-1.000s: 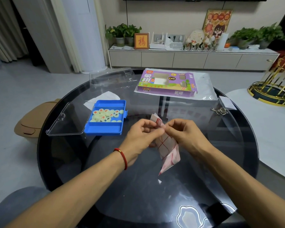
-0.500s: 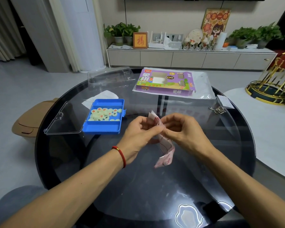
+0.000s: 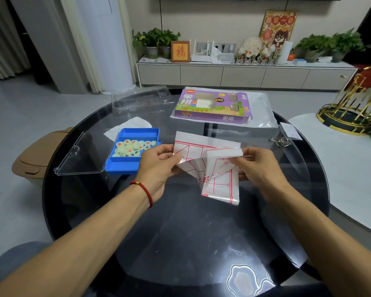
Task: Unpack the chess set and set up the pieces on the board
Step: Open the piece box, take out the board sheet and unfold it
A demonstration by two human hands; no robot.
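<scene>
Round glass surface [image 3: 180, 232] in living room | left hand [image 3: 156, 168] and right hand [image 3: 259, 168] each pinch paper xiangqi board [image 3: 212, 166], half unfolded above surface | thin, floppy, tearable: hold edges | pieces [image 3: 131, 147] in blue case [image 3: 124, 168]

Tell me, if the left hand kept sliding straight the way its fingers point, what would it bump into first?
Its fingers point right, so the left hand would probably meet the right hand first, gripping the other side of the paper board. Depth is hard to judge.
</scene>
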